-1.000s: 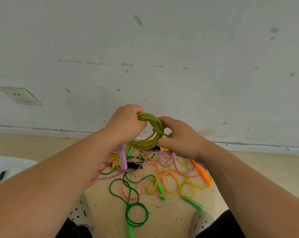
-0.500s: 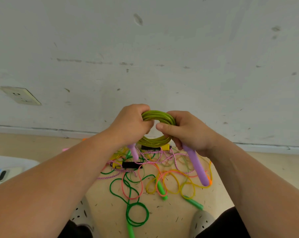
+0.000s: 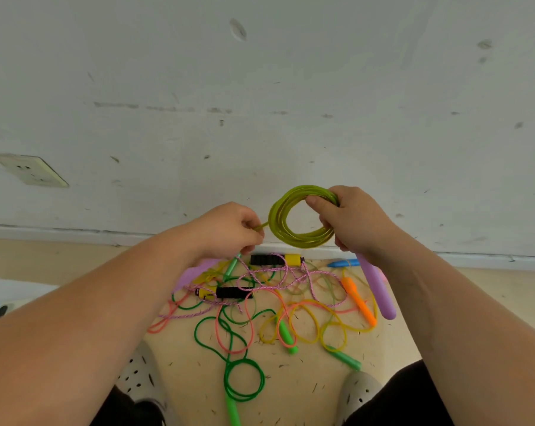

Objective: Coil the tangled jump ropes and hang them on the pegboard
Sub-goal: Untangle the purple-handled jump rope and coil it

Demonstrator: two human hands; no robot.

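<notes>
While the right hand (image 3: 355, 222) curls its fingers around the right side of the yellow-green coil (image 3: 283, 224), just above the frame's centre, a purple handle (image 3: 378, 292) sticks down from beneath that fist. Left of the coil, the left hand (image 3: 229, 230) pinches the loose end (image 3: 261, 226) between thumb and fingertips. Below both, at lower centre, the tangled ropes (image 3: 275, 302) lie on the floor (image 3: 321, 395), green, pink, yellow and orange strands crossing. A wall socket (image 3: 32, 173) sits at the left edge.
</notes>
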